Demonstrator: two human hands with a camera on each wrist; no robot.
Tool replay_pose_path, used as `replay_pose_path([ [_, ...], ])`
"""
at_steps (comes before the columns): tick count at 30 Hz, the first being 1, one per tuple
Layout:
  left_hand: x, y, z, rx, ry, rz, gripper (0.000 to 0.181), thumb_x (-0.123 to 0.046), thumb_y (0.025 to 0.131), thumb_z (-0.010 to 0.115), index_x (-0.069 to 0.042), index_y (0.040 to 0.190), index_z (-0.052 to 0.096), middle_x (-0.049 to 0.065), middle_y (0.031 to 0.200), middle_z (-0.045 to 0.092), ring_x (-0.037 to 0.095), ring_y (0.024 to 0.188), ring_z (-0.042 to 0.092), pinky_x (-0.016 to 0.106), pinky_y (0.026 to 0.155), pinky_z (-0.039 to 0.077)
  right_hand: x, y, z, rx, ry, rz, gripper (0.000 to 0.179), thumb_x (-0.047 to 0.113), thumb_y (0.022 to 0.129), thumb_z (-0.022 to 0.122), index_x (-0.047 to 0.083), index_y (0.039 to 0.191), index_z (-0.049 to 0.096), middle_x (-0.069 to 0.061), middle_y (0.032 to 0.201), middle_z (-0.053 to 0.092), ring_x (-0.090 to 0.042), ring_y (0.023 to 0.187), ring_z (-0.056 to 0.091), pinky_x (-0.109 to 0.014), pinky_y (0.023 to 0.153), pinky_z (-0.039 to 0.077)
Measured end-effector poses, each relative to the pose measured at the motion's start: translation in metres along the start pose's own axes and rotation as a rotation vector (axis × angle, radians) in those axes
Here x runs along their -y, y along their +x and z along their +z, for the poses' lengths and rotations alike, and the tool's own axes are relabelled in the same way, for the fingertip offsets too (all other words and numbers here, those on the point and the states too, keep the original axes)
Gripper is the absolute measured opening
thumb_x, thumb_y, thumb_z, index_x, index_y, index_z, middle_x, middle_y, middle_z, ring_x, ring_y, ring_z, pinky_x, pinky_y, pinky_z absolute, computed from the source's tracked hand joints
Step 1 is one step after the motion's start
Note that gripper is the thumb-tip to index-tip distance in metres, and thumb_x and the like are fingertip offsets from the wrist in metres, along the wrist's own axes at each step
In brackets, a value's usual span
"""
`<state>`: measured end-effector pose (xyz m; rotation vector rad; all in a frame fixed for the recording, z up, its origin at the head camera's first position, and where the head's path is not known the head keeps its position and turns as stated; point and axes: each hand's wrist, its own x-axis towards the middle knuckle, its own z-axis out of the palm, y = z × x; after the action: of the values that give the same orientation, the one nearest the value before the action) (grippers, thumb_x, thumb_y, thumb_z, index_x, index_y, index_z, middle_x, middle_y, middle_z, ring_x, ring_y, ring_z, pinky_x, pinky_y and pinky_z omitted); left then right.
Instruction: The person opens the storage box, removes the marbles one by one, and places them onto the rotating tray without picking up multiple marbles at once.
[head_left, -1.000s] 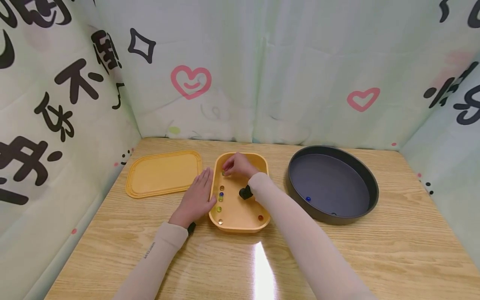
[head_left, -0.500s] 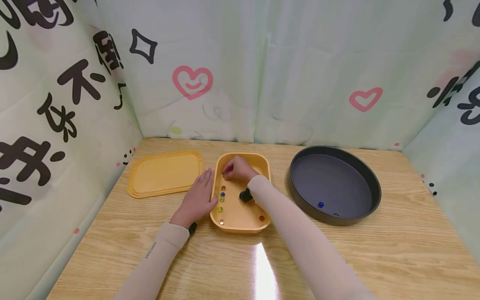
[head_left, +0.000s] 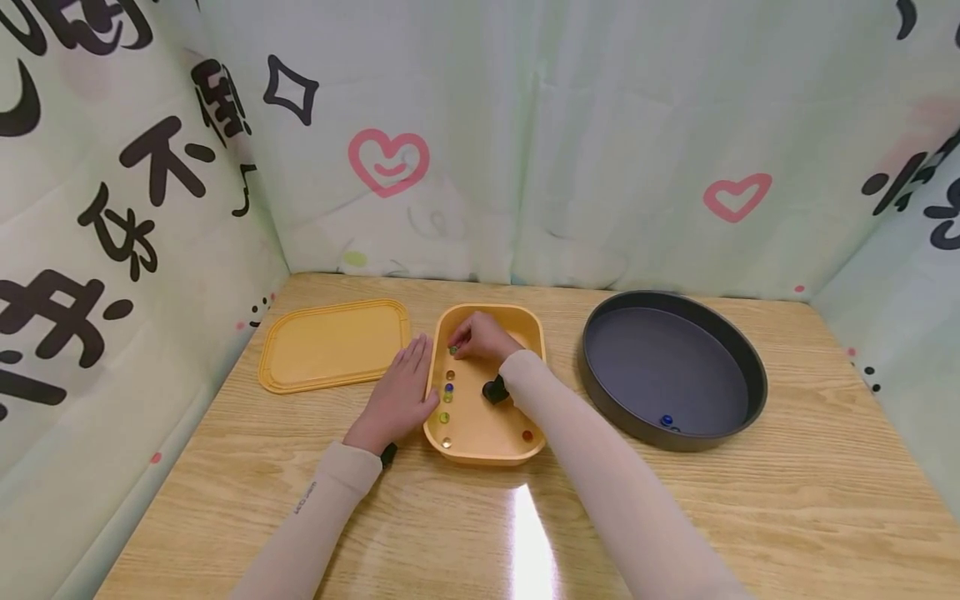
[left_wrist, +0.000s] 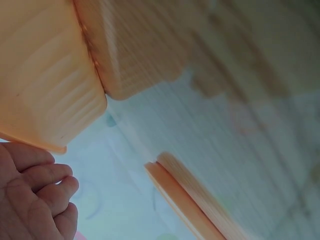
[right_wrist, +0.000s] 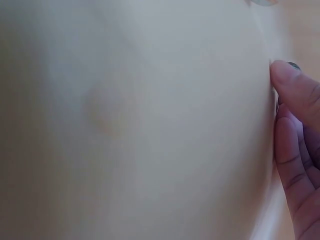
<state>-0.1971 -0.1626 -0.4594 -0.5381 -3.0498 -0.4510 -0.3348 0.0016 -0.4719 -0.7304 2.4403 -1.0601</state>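
Note:
A yellow plastic box holds several glass marbles, most of them lined up along its left side. My right hand reaches into the back left of the box, fingers curled, and pinches a green marble at the fingertips. In the right wrist view a dark bit of that marble peeks out behind the thumb. My left hand lies with straight fingers along the left rim of the box. A blue marble, a yellow-green marble and a red-brown marble rest inside.
A round dark pan stands to the right, with a blue marble near its front wall and another small marble beside it. The flat yellow lid lies left of the box. Printed curtains enclose the wooden table.
The blue marble in the pan has rolled to the right, up to the other marble there. My right hand stays at the green marble, and my left hand keeps its place.

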Motion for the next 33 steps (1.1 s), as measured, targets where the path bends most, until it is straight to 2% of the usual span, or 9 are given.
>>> replay_pose_path([
  [9,-0.001,0.0,0.0,0.009,0.007,-0.006,0.07,-0.026,0.093,0.043,0.004,0.149,0.012,0.02,0.156,0.016,0.031,0.146,0.014,0.043,0.12,0.015,0.002,-0.002,-0.001,-0.008,-0.035,-0.02,0.012,0.002,0.075,0.075,0.001,0.087,0.075,-0.011,0.081,0.073,-0.005,0.063,0.058,-0.015,0.062,0.05],
  [19,-0.002,-0.001,-0.001,-0.002,0.011,0.0,0.071,-0.025,0.093,0.045,0.005,0.148,0.013,0.022,0.155,0.018,0.033,0.146,0.016,0.044,0.119,0.016,0.011,-0.005,-0.007,-0.029,0.006,0.029,0.011,0.005,0.078,0.074,0.001,0.088,0.075,-0.011,0.087,0.074,-0.006,0.063,0.054,-0.013,0.06,0.046],
  [27,-0.004,-0.002,-0.003,0.008,0.01,-0.009,0.071,-0.026,0.093,0.044,0.005,0.148,0.012,0.021,0.156,0.016,0.032,0.146,0.014,0.044,0.12,0.015,0.024,-0.012,-0.017,-0.04,-0.04,0.002,0.011,0.005,0.079,0.073,0.002,0.089,0.075,-0.011,0.087,0.074,-0.01,0.068,0.06,-0.016,0.066,0.051],
  [33,-0.004,-0.002,-0.002,-0.009,0.013,0.004,0.071,-0.025,0.093,0.045,0.005,0.148,0.014,0.022,0.155,0.019,0.032,0.146,0.016,0.044,0.119,0.016,0.024,-0.018,-0.025,-0.056,-0.053,-0.054,0.012,0.006,0.079,0.073,0.002,0.09,0.075,-0.011,0.088,0.074,-0.012,0.073,0.065,-0.02,0.069,0.054],
])
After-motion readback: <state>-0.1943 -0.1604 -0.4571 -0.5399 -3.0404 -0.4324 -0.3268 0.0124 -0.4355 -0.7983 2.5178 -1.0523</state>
